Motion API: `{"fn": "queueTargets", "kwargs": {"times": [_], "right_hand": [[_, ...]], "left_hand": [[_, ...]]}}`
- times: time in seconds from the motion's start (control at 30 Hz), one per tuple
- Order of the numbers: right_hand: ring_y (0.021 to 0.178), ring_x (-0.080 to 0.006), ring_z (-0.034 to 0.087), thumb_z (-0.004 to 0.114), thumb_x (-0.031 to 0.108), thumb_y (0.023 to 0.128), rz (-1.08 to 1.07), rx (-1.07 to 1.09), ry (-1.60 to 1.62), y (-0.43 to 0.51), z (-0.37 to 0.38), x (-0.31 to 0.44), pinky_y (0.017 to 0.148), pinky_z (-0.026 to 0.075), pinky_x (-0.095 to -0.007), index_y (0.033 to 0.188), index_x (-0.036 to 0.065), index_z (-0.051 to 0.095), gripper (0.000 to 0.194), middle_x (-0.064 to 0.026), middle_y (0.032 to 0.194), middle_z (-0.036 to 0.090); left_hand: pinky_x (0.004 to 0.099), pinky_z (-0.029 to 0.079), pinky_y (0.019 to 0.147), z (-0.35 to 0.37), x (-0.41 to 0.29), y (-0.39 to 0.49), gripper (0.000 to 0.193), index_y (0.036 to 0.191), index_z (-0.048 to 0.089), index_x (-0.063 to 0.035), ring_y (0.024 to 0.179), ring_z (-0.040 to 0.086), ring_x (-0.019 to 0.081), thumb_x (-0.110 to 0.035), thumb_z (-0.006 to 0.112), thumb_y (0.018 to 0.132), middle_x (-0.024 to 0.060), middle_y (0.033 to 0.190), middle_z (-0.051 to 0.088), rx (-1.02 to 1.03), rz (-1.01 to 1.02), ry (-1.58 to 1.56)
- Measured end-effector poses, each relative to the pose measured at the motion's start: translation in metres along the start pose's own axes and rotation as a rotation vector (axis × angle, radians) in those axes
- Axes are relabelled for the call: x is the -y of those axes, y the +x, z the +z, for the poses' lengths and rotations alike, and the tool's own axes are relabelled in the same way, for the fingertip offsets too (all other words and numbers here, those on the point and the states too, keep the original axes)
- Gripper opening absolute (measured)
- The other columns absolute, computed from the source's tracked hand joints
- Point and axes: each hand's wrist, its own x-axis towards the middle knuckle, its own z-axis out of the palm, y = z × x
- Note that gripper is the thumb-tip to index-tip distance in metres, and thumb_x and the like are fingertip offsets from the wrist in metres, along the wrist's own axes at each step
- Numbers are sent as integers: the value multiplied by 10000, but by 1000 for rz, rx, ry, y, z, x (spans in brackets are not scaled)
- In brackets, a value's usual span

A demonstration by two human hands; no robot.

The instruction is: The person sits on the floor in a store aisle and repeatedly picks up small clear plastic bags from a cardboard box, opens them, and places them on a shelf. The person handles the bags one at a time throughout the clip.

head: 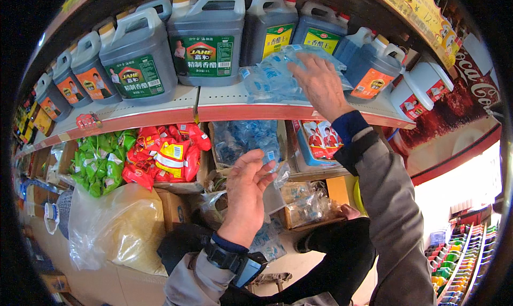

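Note:
My right hand (pixel 320 83) rests on a pile of clear packets with blue print (pixel 272 75) on the shelf, its fingers spread over their top. Dark vinegar jugs (pixel 206 37) stand behind and beside that pile. Below the shelf edge, my left hand (pixel 245 198) is raised with loosely curled fingers, and no object shows in its palm. Close to its fingertips is a crumpled piece of clear plastic (pixel 282 174); whether they touch is unclear. Beyond this hand, a carton (pixel 282 139) holds more of the blue-printed clear packets (pixel 244 139).
Red packets (pixel 164 154) and green packets (pixel 104 158) fill boxes at the left. A large clear bag of yellowish contents (pixel 136 230) stands on the floor. Plastic-wrapped goods (pixel 308 202) lie low at the right. White buckets (pixel 421 89) occupy the shelf's right end.

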Motion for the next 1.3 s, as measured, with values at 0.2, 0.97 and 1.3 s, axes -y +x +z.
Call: {"fn": "queueTargets", "kwargs": {"times": [0.2,0.97,1.3], "right_hand": [[1170,-321,555,630,82,799,51,-62,-18,23,31,-4,951,434,-461,1166,126,615,371,-142,1250,592],[725,-292,693,554,116,878,-74,751,460,-206,53,139,555,531,-436,1182,107,585,306,-130,842,670],[717,-261,714,607,162,840,-63,763,274,-223,125,163,553,544,-400,813,117,714,119,-94,742,704]], "left_hand": [[356,525,807,5,-4,-2,167,1096,612,-58,944,643,221,-100,577,938,54,1042,619,-15,-4,5],[331,532,787,-4,-11,4,133,1036,646,-64,916,663,201,-87,630,906,54,1038,654,-60,113,-25],[322,529,786,-5,-11,4,137,1035,647,-58,901,664,195,-103,634,906,47,1017,644,-56,86,-2]]}}
